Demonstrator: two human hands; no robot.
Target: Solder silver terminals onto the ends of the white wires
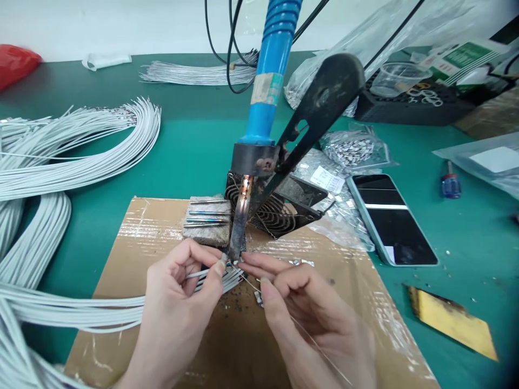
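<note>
A blue-handled soldering iron (pixel 272 81) rests tilted on a black stand (pixel 320 102), with its tip (pixel 239 232) pointing down at a taped cardboard sheet (pixel 162 227). My left hand (pixel 178 302) pinches a bundle of thin white wires (pixel 81 310), holding their ends right at the tip. My right hand (pixel 308 313) pinches a thin strand of solder wire (pixel 320 351) and holds its end at the same spot. The fingertips of both hands almost touch under the tip.
A grey block (pixel 206 219) with blue-tipped pins lies behind the hands. More white wire bundles (pixel 77 151) fill the left side. On the right lie a phone (pixel 391 219), bags of small metal parts (pixel 352 148), a small screwdriver (pixel 451 183) and a yellow sponge (pixel 452 321).
</note>
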